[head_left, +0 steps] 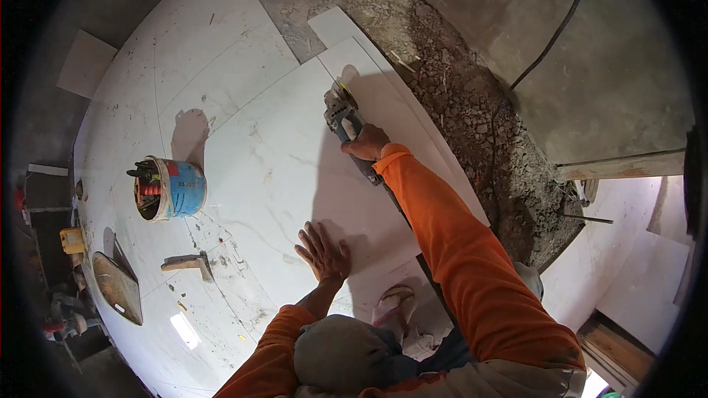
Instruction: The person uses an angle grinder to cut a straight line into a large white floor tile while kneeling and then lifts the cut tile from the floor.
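Observation:
My right hand (366, 142) is wrapped round the body of an angle grinder (342, 115). The grinder's disc sits at a thin line across a large white marbled tile (265, 155), close to its far edge. I cannot tell whether the disc is spinning. Fingers spread, my left hand (322, 252) lies flat on the same tile, nearer to me. A dark cord runs back from the grinder beneath my right forearm.
A blue bucket (184, 188) of tools and a hammer (190, 264) are on the tiled floor at left. Beyond them lies a metal-edged pan (116, 287). Broken rubble (450, 77) lines the wall to the right, where a black cable (557, 29) hangs.

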A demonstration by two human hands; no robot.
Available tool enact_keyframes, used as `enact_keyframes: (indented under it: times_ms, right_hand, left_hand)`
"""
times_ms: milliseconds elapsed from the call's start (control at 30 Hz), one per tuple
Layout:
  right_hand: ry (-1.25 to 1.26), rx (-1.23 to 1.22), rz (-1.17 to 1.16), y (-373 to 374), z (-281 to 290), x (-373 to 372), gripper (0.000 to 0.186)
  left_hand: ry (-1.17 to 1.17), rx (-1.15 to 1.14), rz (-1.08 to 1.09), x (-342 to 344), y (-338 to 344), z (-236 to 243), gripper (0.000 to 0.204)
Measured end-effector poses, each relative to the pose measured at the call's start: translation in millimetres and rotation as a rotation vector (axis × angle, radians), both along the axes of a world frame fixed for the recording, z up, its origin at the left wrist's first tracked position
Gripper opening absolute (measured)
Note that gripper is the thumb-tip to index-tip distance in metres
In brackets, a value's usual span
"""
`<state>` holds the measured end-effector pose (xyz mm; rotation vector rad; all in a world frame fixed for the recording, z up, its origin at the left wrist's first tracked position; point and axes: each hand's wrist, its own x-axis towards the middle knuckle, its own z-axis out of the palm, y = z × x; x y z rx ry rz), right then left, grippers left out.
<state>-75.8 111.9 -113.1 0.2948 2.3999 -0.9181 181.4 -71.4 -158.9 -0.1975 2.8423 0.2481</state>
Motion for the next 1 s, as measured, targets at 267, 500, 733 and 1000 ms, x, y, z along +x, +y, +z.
enact_keyframes:
  times_ms: [267, 500, 733, 1000]
  right_hand:
    - [-0.009, -0.042, -0.003, 4, -1, 5, 0.067]
    - [-0.031, -0.045, 0.013, 5, -3, 13, 0.071]
    - [-0.029, -0.027, -0.001, 7, -5, 18, 0.072]
    - [-0.037, -0.024, 0.005, 11, 1, 26, 0.074]
  left_hand:
    - [0.064, 0.019, 0.016, 2, 1, -4, 0.081]
    - [0.053, 0.006, 0.027, 1, 2, -1, 0.080]
    - [0.049, 0.008, 0.025, 0, 3, 3, 0.080]
    - [0.010, -0.022, 0.010, 1, 3, 4, 0.078]
